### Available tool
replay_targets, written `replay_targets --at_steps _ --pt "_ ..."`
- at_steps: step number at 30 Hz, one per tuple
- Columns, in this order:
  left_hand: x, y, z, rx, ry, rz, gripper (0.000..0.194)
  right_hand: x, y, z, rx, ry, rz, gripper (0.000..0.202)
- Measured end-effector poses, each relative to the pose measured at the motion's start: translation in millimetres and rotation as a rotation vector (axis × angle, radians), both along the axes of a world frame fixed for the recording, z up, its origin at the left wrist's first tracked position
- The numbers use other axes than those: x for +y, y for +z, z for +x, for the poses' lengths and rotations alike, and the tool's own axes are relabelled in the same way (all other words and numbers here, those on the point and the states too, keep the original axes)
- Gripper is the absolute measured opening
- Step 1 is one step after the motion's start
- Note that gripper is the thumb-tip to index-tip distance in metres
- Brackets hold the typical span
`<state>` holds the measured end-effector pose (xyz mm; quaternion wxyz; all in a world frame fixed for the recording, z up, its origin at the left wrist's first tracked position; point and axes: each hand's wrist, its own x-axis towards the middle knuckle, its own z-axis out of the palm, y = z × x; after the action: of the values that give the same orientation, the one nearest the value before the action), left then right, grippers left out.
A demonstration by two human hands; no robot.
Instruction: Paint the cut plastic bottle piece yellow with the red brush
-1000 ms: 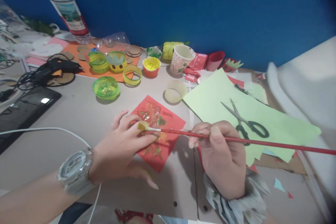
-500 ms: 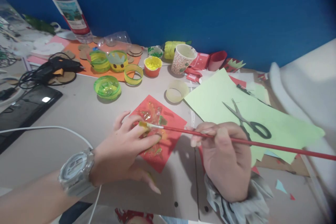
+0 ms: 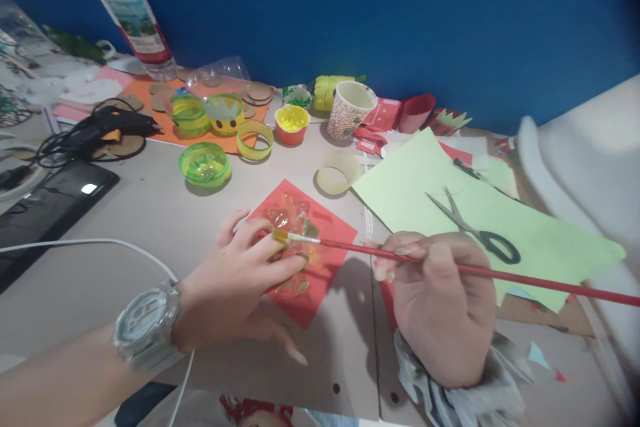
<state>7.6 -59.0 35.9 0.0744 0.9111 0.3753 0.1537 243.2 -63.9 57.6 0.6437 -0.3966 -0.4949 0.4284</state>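
My right hand (image 3: 443, 307) grips a long red paintbrush (image 3: 360, 249) between thumb and fingers. The brush's yellow-stained tip lies just over the fingers of my left hand (image 3: 250, 273); I cannot tell whether it touches them. With fingers spread, the left hand rests on a small square of red paper (image 3: 325, 287) smeared with glossy green and yellow paint. A clear watch (image 3: 145, 320) is on my left wrist. Beyond the paper lie a pale cardboard ring (image 3: 333, 190) and a green-and-yellow painted cup or bowl (image 3: 205, 177).
Scissors (image 3: 457, 213) lie on pale green paper (image 3: 400, 180) at the right. Toward the blue partition stand a patterned paper cup (image 3: 345, 120), a yellow paint cup (image 3: 293, 139) and a plastic bottle (image 3: 137, 27). A glue gun (image 3: 107, 121) and white cable (image 3: 100, 242) are at the left.
My right hand and the paintbrush have shifted slightly to the right. My left hand stays on the red paper.
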Motion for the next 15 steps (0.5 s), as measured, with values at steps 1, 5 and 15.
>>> replay_targets --at_steps 1,5,15 --pt "-0.1 0.1 0.2 0.004 0.002 -0.006 0.077 0.0 -0.2 0.3 -0.010 0.016 -0.017 0.020" --pt "0.4 -0.1 0.7 0.013 0.014 -0.025 0.075 0.9 -1.1 1.7 0.027 0.016 -0.032 0.021" --pt "-1.8 3.2 3.6 -0.017 0.041 -0.072 0.077 1.9 -2.8 1.4 0.012 0.009 -0.035 0.019"
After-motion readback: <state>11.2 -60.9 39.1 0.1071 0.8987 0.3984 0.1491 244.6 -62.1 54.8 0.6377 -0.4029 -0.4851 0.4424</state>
